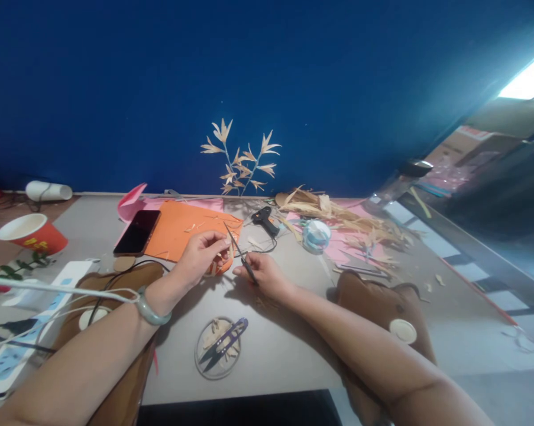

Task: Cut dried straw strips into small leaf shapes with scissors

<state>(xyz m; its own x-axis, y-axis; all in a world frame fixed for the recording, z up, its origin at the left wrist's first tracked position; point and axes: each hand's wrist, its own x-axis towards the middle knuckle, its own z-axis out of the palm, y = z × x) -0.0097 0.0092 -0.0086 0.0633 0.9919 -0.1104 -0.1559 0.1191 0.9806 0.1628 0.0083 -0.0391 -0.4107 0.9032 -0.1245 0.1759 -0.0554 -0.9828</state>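
Over the orange sheet's near edge, my left hand [209, 253] pinches a small pale strip [230, 244] that looks like dried husk. My right hand [267, 273] is closed around a slim, dark, pointed tool [236, 241], its tip up and to the left beside the strip. Whether it is scissors or tweezers I cannot tell. The orange sheet [178, 228] carries several small scraps. Below my hands, thread snips [225, 346] lie across a small round dish [196, 355] of pale scraps.
A black glue gun [265, 220] lies beyond my right hand, near a blue tape roll [316, 236] and dried husks [337, 213]. Husk flowers [244, 157] stand at the back. At left are a phone [138, 232], paper cup [42, 236], power strip [65, 284] and loose cables.
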